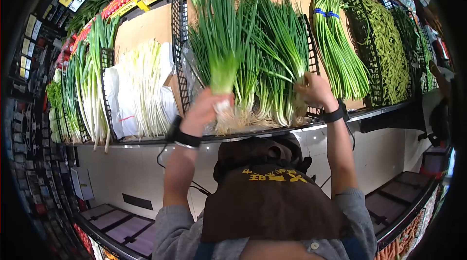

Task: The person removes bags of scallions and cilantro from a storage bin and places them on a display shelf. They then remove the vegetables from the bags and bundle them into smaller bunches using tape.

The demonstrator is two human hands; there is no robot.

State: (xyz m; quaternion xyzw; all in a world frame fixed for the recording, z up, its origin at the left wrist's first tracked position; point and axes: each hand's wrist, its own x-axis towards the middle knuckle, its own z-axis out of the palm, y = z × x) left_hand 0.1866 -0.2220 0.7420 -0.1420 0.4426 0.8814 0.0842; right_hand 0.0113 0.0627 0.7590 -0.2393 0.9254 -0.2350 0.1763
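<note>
My left hand is wrapped round the white root end of a thick bunch of scallions, held upright over the display and slightly blurred. My right hand is closed at the right side of the same section, its fingers pinching the pale stems of some scallions. More scallions lie between the hands, roots toward me. Both wrists wear black bands.
Black plastic grid dividers split the shelf. Yellow-white chives and leeks lie to the left. Right are garlic stems tied with blue bands, and green beans. The shelf's front edge runs before my apron.
</note>
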